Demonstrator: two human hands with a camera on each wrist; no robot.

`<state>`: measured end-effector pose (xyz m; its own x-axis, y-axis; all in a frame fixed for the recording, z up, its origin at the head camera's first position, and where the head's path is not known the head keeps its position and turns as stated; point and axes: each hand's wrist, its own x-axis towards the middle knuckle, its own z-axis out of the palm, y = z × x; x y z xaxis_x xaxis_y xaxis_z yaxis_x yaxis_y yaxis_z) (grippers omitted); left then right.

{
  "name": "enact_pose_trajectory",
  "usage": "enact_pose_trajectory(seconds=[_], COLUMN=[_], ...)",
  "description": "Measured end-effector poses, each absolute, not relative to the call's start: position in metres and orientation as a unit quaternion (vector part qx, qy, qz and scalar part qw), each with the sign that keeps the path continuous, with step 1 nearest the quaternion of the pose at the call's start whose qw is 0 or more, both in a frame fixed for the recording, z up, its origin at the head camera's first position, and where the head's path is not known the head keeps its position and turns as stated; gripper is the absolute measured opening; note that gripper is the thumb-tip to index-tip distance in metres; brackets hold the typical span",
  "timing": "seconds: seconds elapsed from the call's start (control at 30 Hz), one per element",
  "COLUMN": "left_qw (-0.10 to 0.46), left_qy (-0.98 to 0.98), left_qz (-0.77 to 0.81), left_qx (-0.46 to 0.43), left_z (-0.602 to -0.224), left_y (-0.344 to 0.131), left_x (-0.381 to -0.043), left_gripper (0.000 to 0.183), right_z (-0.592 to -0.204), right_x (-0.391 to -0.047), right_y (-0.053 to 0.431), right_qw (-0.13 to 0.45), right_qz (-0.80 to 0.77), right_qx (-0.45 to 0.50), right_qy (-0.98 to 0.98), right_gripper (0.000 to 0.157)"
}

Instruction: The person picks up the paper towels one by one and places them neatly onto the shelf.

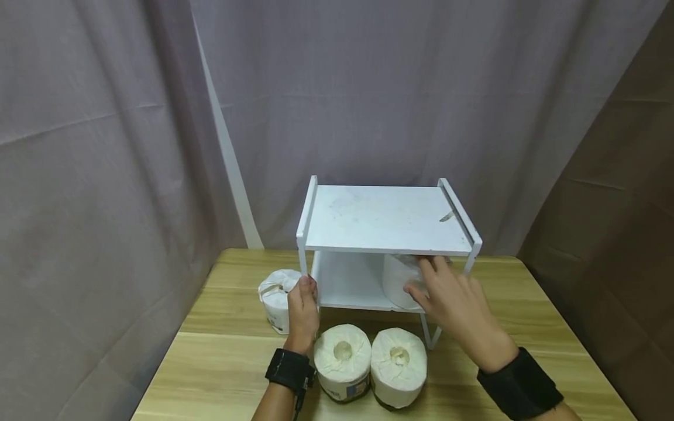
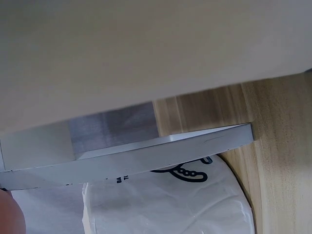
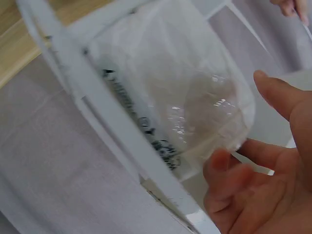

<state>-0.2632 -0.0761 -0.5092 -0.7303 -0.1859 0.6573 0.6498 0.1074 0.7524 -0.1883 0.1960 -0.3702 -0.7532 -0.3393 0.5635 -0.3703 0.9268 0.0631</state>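
A white two-tier shelf rack stands on the table. My left hand grips its left front post, thumb up along the post. On the lower tier, at the right end, sits a wrapped toilet roll, partly hidden under the top tier. Beside that roll is my right hand, fingers spread. In the right wrist view, the toilet roll shows printed plastic wrap; the fingertips are right at its near end, while the thumb stands apart from it.
Two wrapped toilet rolls, a left one and a right one, stand side by side in front of the rack. Another toilet roll stands left of the rack. Grey curtains hang behind the wooden table.
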Motion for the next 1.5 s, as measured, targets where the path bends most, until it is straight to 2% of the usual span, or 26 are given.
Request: enact_pose_trajectory(seconds=[0.17,0.33,0.4,0.47,0.63,0.9,1.07,1.23,1.4,1.5], left_qw=[0.313,0.315,0.317,0.316,0.313,0.309,0.308,0.311,0.313,0.313], left_qy=[-0.677,-0.680,-0.680,-0.680,-0.680,-0.679,-0.682,-0.684,-0.686,-0.687], left_qz=[-0.643,-0.639,-0.638,-0.639,-0.639,-0.646,-0.645,-0.640,-0.638,-0.637], left_qx=[-0.172,-0.171,-0.171,-0.172,-0.174,-0.162,-0.157,-0.159,-0.157,-0.156], left_z=[-0.509,-0.507,-0.506,-0.505,-0.505,-0.507,-0.508,-0.509,-0.511,-0.511], left_y=[-0.075,-0.074,-0.074,-0.073,-0.071,-0.073,-0.075,-0.076,-0.077,-0.078], left_x=[-0.264,-0.264,-0.264,-0.264,-0.265,-0.263,-0.261,-0.261,-0.263,-0.263], left_gripper=[0.044,0.044,0.044,0.044,0.043,0.045,0.045,0.045,0.045,0.046], right_z=[-0.379,-0.382,-0.382,-0.382,-0.383,-0.383,-0.385,-0.386,-0.384,-0.380], right_x=[-0.188,-0.190,-0.191,-0.192,-0.197,-0.206,-0.210,-0.208,-0.206,-0.206], right_y=[0.202,0.206,0.207,0.208,0.210,0.210,0.210,0.207,0.205,0.205], right_qw=[0.343,0.343,0.343,0.347,0.355,0.342,0.361,0.342,0.309,0.297], right_qz=[0.001,-0.009,-0.014,-0.021,-0.050,-0.088,-0.100,-0.099,-0.070,-0.033], right_qx=[0.214,0.226,0.233,0.243,0.252,0.272,0.287,0.280,0.285,0.290], right_qy=[-0.915,-0.912,-0.910,-0.906,-0.899,-0.895,-0.882,-0.892,-0.905,-0.909], right_gripper=[0.053,0.065,0.063,0.054,0.050,0.072,0.070,0.071,0.086,0.080])
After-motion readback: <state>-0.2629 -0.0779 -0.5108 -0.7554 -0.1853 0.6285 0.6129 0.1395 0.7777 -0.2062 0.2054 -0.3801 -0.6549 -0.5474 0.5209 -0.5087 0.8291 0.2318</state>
